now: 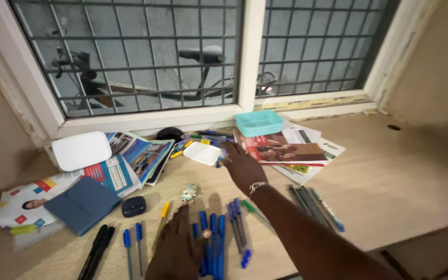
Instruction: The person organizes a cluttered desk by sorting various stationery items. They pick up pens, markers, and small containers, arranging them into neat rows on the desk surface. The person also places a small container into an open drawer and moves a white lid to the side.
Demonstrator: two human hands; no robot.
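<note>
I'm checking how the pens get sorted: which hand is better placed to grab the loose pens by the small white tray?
Right. The right hand reaches those loose pens beside the small white tray; the left hand rests on the blue pens near the desk's front edge.

one head-worn view, looking down and forward over the desk (390, 176) toward the window (182, 57), close above both hands.

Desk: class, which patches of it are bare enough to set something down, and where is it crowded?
Free: the desk's right side, from the magazines and grey pens to the wall. A smaller patch lies between the white tray and blue pens. Crowded: the left, with booklets, and under the window around the teal tray.
</note>
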